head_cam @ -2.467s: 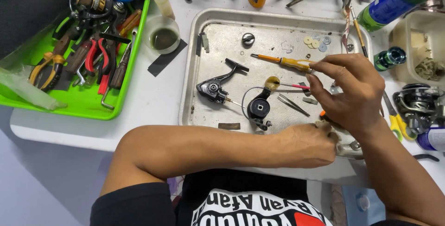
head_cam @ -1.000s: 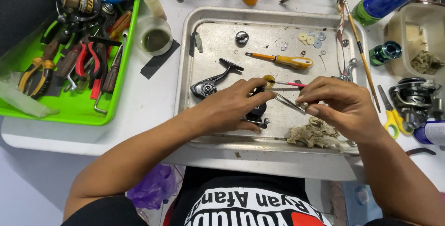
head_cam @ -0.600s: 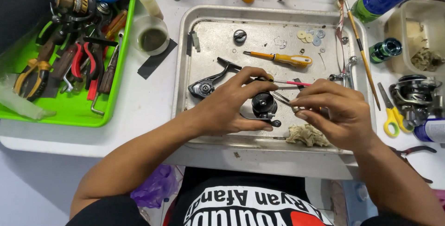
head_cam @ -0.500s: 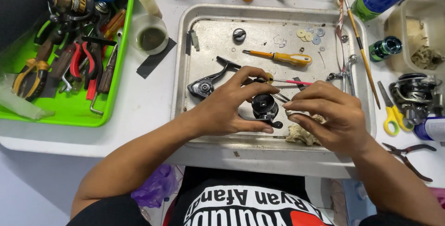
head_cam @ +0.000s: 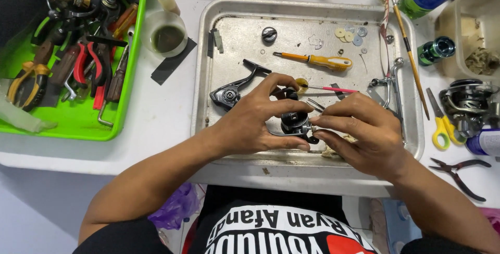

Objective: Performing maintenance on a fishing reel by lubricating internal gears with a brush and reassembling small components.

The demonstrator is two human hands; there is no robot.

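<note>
Head view: left hand (head_cam: 255, 124), right hand (head_cam: 364, 134) pinch black reel part (head_cam: 294, 124).

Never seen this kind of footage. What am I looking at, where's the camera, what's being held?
No machine here: a person works with two bare hands, filmed by a camera worn on the head, looking down. The left hand and right hand together hold a small black reel part over a metal tray. On the tray lie a black reel handle, an orange screwdriver and small washers. To the left, a green tray holds pliers and other tools. Yellow scissors lie to the right.
</note>
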